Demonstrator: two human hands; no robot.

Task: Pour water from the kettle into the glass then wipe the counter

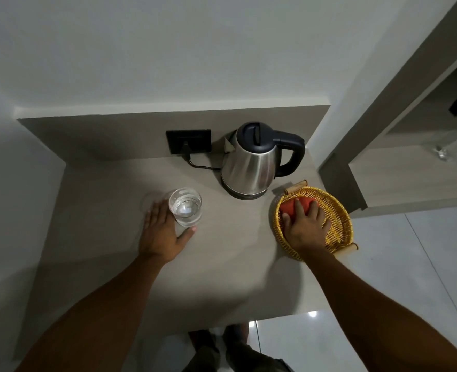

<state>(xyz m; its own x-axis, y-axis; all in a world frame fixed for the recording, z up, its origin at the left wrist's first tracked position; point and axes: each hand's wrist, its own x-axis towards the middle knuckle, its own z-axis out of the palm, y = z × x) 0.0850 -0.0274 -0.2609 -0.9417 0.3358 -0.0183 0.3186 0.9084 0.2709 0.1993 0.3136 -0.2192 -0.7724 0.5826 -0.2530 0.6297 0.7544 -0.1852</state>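
With water in the clear glass tumbler my left hand cups and the steel kettle back on its base, pour's done; right hand gripping the orange cloth in the yellow wicker basket, grey counter unwiped.

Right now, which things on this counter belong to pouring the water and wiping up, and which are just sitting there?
Part of the job:
kettle
glass, holding water, left hand on it
orange cloth, under the right hand
counter

Just there:
wicker basket holding the cloth
wall socket with the plugged-in cord
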